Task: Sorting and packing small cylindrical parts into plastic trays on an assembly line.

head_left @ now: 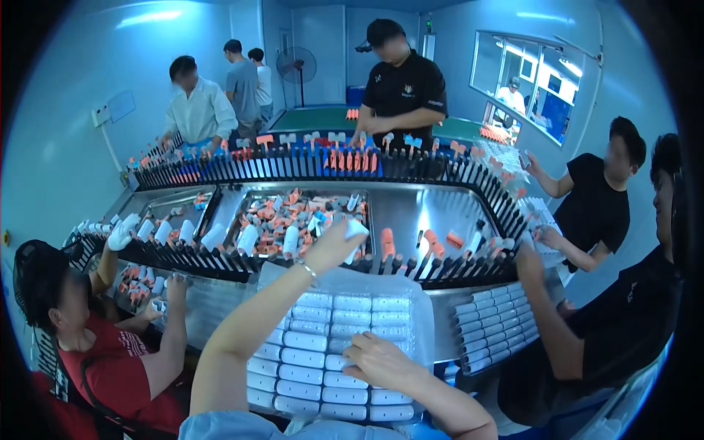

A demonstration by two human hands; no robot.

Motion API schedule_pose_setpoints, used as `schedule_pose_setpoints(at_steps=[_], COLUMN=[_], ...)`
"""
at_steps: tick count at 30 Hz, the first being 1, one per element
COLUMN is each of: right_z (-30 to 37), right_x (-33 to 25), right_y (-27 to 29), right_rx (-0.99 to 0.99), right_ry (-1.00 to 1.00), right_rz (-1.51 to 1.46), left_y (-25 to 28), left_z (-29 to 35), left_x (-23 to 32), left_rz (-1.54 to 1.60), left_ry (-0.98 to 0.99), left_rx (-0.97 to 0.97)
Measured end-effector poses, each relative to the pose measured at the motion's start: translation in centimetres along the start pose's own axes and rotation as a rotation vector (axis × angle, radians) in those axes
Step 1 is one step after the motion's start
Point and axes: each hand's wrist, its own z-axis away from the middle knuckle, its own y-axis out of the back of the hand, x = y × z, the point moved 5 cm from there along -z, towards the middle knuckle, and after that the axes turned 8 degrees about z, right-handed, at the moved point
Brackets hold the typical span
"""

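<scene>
My left hand [334,243], with a bracelet at the wrist, reaches over the near row of black pegs [411,273]. Its fingers are closed on a white curved plastic shell [357,229]. Lower down, my right hand [381,359] bends over a clear plastic tray [419,312] filled with rows of white rounded shells [304,341]. The right fingers are curled onto one white shell [335,362] in the tray; its right end is hidden under them.
A metal basin [396,202] ringed by black pegs holds a heap of orange and grey parts [282,220]. Another tray of shells [499,323] lies to the right. Co-workers sit close on both sides; others stand across the line. A green conveyor [308,121] runs behind.
</scene>
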Motion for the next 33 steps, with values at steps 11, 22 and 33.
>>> schedule_pose_setpoints(at_steps=[11, 22, 33], right_z=[0.5, 1.6, -0.9], right_x=[0.3, -2.2, -3.6], right_y=[-0.5, -0.5, 1.1], right_rx=[-0.015, -0.019, -0.055], right_ry=[0.018, 0.089, 0.006], right_rz=[-0.013, -0.011, -0.006], left_y=[1.2, 2.6, 13.5], left_z=[-2.5, -3.0, -2.5], left_x=[-4.9, -11.5, -17.8], left_rz=[-0.620, -0.730, -0.654], left_ry=[-0.276, 0.120, 0.124], left_rx=[-0.397, -0.310, -0.327])
